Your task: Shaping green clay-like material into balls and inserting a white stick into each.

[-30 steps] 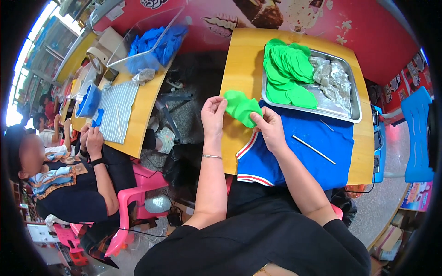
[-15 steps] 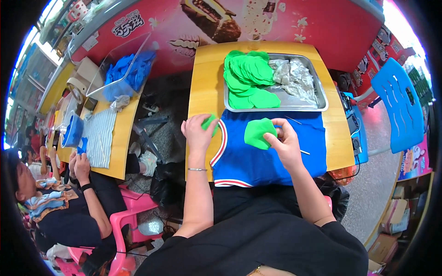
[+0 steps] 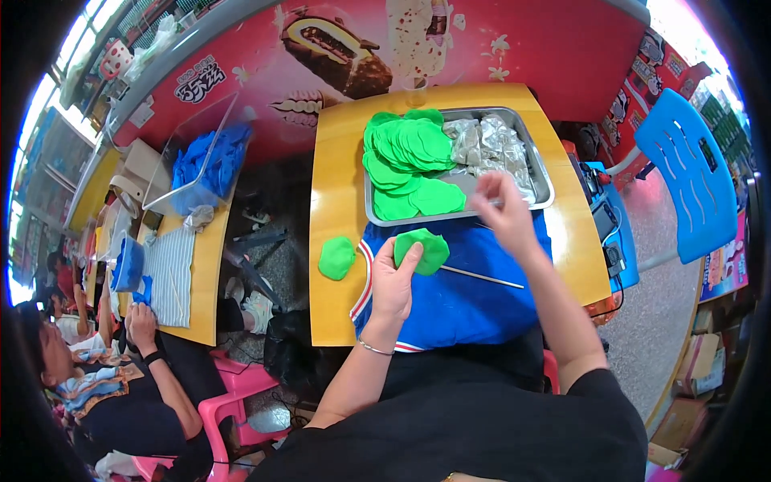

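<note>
My left hand [image 3: 393,281] pinches a green disc [image 3: 426,249] of thin, soft-looking material above the blue cloth [image 3: 474,313], which has red-and-white trim. Another green disc [image 3: 337,257] lies on the table at the left of the cloth. My right hand [image 3: 506,213], slightly blurred, is raised by the front of a metal tray [image 3: 369,210], its fingers apart and nothing visible in them. In that tray are several overlapping green discs [image 3: 409,145] and crumpled, translucent wrapped lumps [image 3: 490,140]. A thin pale stick [image 3: 490,277] lies on the cloth.
At left, a co-worker [image 3: 120,402] sits at another table [image 3: 207,297] holding blue material, with a clear bin [image 3: 173,201] of blue pieces and a striped cloth [image 3: 169,281]. A blue chair [image 3: 683,177] and power strip [image 3: 612,257] are at right; a pink wall [image 3: 554,56] stands behind.
One green disc now lies on the table at the left. The other passed from my right hand to my left, and my right hand moved up toward the tray. The view has shifted.
</note>
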### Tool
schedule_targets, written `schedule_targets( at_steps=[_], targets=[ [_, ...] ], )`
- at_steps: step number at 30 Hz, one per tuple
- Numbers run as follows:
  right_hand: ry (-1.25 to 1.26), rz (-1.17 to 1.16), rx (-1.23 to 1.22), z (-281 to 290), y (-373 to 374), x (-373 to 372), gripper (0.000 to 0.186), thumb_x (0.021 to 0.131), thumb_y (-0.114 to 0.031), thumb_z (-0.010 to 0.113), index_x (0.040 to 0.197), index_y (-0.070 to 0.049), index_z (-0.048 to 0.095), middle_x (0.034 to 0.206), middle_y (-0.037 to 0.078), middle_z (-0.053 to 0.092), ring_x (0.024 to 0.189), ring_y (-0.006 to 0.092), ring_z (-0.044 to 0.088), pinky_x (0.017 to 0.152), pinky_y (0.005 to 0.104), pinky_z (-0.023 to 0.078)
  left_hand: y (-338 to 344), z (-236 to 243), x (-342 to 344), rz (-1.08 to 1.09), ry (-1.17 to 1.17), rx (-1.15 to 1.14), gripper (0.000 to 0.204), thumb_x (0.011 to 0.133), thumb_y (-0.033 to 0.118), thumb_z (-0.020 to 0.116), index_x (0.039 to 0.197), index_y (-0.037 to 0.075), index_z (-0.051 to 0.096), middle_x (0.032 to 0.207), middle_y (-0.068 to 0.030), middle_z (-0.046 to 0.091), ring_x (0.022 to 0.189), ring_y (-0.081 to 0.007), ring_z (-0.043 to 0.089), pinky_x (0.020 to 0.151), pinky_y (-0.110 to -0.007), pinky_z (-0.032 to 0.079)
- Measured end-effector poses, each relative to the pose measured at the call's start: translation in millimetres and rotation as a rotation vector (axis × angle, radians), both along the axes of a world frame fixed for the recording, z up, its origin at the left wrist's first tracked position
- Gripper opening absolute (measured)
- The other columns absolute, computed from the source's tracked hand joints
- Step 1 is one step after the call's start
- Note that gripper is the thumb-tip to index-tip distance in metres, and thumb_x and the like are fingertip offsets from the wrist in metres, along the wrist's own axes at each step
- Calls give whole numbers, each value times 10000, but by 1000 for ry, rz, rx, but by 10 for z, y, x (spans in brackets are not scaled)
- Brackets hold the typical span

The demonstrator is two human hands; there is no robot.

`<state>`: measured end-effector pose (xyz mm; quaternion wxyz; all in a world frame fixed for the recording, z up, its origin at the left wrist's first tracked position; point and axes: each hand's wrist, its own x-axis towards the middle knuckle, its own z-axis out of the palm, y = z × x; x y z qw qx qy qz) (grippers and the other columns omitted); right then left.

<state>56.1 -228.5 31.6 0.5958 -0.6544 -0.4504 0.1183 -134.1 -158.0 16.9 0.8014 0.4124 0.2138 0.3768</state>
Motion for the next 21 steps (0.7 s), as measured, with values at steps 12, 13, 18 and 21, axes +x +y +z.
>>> schedule_targets(
  at_steps=[12, 13, 18, 21],
  targets=[
    [-767, -239, -335, -567, 995, 1241, 196, 761, -115, 579, 953, -84, 609, 1008, 136, 558, 945, 344, 529, 753, 430, 460, -85, -28, -9, -145, 59, 40, 154, 855, 28, 557, 1007, 5, 548, 914, -31, 598, 830, -70, 555, 750, -220, 456],
    [-618, -220, -292, -510, 1014, 1228, 171, 769, -108, 572, 933, -81, 613, 1036, 140, 557, 940, 340, 527, 755, 418, 455, -68, -24, -15, -183, 35, 24, 149, 853, 17, 542, 1001, 4, 550, 905, -30, 596, 835, -69, 551, 755, -219, 452],
    [777, -58, 94, -133, 764, 1073, 247, 931, -264, 393, 1125, -153, 499, 991, -1, 602, 838, 193, 588, 683, 356, 486, 24, -54, -104, -285, 59, 4, 179, 854, 8, 446, 982, 7, 569, 845, -17, 588, 733, -63, 548, 656, -205, 456],
    [1084, 170, 111, 116, 402, 889, 263, 942, -271, 373, 1120, -121, 497, 991, 32, 599, 820, 168, 584, 685, 318, 496, 64, 5, -138, -406, 85, 81, 189, 884, 67, 460, 1011, 6, 585, 782, 6, 559, 637, -28, 476, 574, -164, 398]
  ],
)
